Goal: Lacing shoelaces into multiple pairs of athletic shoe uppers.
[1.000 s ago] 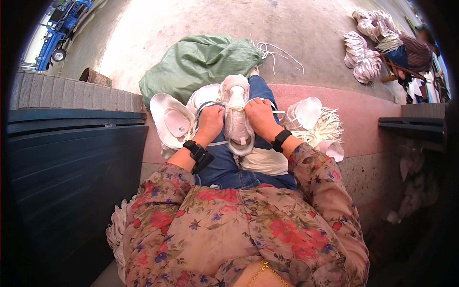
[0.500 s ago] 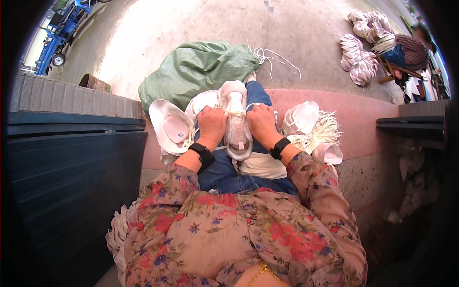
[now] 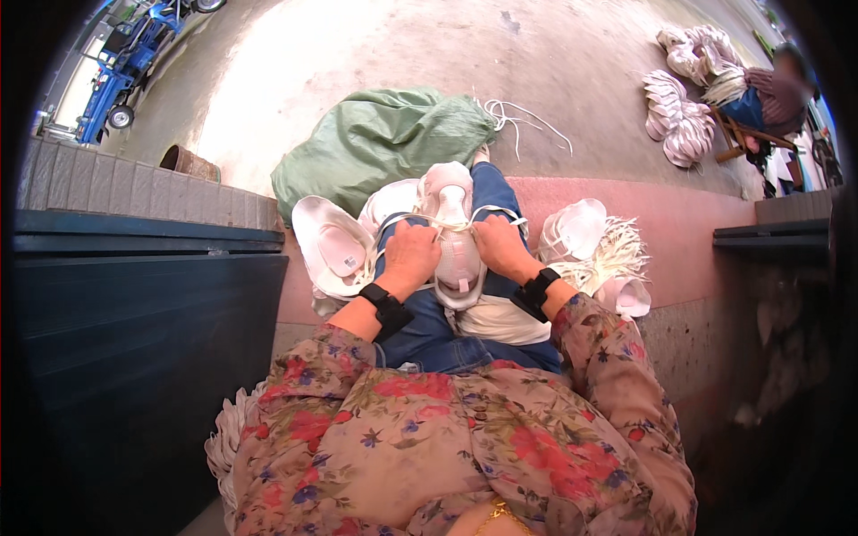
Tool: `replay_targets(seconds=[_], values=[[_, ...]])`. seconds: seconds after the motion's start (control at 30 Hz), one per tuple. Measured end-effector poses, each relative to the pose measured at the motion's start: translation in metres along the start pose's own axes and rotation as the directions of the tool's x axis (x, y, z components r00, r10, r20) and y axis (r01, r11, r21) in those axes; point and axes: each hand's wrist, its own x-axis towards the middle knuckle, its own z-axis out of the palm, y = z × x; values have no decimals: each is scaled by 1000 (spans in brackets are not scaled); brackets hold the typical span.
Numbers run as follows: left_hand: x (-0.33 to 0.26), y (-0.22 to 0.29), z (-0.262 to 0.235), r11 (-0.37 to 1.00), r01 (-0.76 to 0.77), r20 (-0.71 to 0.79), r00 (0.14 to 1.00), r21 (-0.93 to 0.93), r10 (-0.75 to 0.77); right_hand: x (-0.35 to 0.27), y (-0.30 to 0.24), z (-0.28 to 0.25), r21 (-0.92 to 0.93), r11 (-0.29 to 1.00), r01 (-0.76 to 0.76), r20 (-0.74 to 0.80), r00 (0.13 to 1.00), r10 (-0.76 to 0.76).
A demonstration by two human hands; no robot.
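Observation:
A white-and-pink shoe [image 3: 461,259] rests lengthwise between my denim-covered thighs, its opening toward me. Across its middle runs a pale shoelace [image 3: 450,225]. My left hand [image 3: 413,255] is closed on the lace at the shoe's left side. At the opposite side my right hand [image 3: 504,247] is closed too, pinching the lace. Loose lace trails beyond both hands over my legs. The fingertips are partly hidden by the backs of the hands. Left of my left hand lies another pale shoe piece [image 3: 335,250] with a pink insole.
A green sack [image 3: 371,138] lies ahead of my legs. On my right are a pale shoe [image 3: 576,228], a bundle of white laces [image 3: 617,255] and another shoe [image 3: 626,297]. Dark panels [image 3: 143,339] stand on the left. Farther off, a person [image 3: 778,98] sits by stacked shoe parts [image 3: 677,121].
My hands have come closer together over the shoe, drawing inward along the lace. The whole view has shifted slightly, so the surroundings sit a little lower and to the right.

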Motion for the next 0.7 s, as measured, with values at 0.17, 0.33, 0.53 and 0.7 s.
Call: replay_targets(seconds=[0.17, 0.33, 0.53, 0.7], values=[[13, 10, -3, 972, -235, -256, 939, 0, 227, -2, 4, 2, 238, 971, -2, -114, 993, 30], [42, 21, 9, 895, -404, -26, 909, 187, 416, -1, 8, 10, 355, 934, 41, -157, 987, 17], [52, 13, 2, 921, -390, -257, 889, 8, 379, -4, -7, -1, 321, 946, 52, -233, 972, 26], [69, 0, -17, 890, 29, 77, 997, -454, 7, 4, -28, -26, -381, 898, 220, -67, 962, -264]])
